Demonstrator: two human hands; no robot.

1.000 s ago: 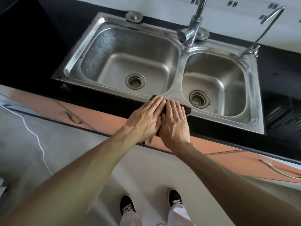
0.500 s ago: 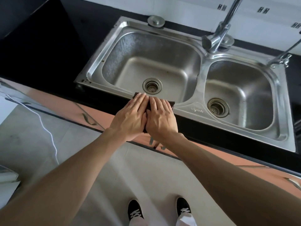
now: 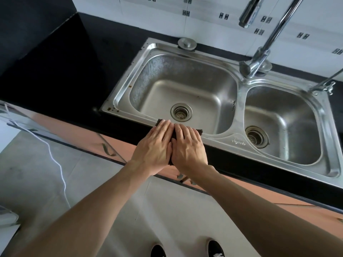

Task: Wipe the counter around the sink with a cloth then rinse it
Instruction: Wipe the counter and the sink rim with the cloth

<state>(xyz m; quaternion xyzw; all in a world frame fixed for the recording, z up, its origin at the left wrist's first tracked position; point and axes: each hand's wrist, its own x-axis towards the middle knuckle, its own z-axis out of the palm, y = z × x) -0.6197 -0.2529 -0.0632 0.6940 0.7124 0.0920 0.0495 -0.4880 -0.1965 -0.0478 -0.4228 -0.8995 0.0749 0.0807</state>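
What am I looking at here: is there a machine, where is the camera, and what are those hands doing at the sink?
There is no machine here: a person works with two bare hands. The camera is worn on the person's head and looks down, which is why the shoes show at the bottom. The left hand and right hand lie flat side by side, fingers straight, pressing a dark cloth onto the front rim of a steel double sink set in a black counter. Nothing is gripped; the cloth is only pressed down. A tall faucet stands behind the basins, with no running water visible.
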